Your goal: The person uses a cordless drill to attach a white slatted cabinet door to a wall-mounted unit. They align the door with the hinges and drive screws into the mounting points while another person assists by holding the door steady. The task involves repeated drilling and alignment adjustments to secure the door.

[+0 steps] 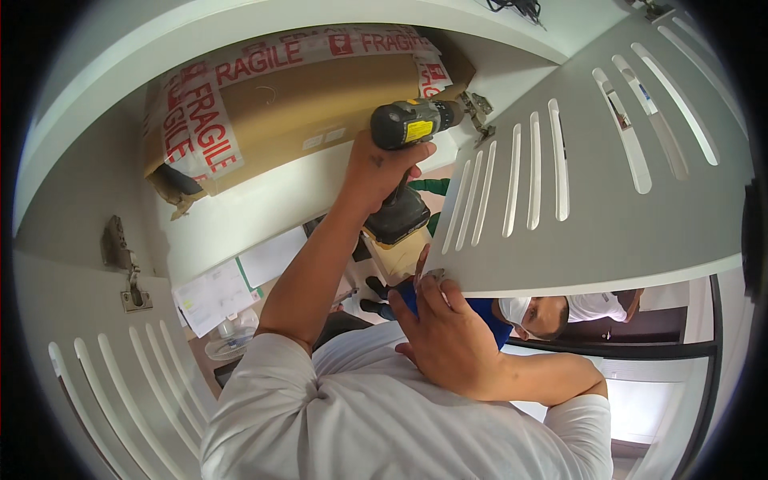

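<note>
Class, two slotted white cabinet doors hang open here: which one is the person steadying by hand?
The right-hand door: the right hand grips its lower edge. The left-hand door hangs untouched.

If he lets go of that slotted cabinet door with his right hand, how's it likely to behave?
The slotted door looks like a stiff flat panel, so it would probably swing rather than flex. The right hand grips its lower corner while the left hand drives the drill at the hinge; if that is still loose, it may sag.
</note>
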The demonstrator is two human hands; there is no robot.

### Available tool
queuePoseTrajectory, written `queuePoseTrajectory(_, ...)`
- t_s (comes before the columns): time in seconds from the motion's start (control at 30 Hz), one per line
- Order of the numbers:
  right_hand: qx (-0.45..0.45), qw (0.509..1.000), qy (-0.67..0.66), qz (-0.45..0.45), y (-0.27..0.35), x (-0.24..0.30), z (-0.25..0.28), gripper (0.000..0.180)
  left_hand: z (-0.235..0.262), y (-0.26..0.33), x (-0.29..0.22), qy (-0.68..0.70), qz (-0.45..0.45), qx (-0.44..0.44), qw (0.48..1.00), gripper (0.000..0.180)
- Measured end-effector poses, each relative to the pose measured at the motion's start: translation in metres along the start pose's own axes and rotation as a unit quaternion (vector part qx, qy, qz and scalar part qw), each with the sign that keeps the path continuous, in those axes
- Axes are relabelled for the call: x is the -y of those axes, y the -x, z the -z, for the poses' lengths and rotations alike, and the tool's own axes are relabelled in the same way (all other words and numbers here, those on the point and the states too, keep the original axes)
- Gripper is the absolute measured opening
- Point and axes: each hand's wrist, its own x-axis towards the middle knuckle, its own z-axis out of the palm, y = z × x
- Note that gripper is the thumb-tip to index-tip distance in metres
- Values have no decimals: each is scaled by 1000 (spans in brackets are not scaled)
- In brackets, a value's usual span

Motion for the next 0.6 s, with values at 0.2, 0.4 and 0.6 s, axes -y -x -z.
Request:
queuePoseTrajectory(0.2,-4,1000,-21,-6,4,-1,-7,61,-10,-6,11,2,10,-34,999,30)
queuePoseTrajectory(0.4,-13,998,-47,-27,6,-2,-5,70,-10,-9,13,12,9,-32,999,26)
queuePoseTrajectory(0.6,-15,998,-48,-27,7,-3,-7,68,-9,-9,14,19,7,-32,999,23)
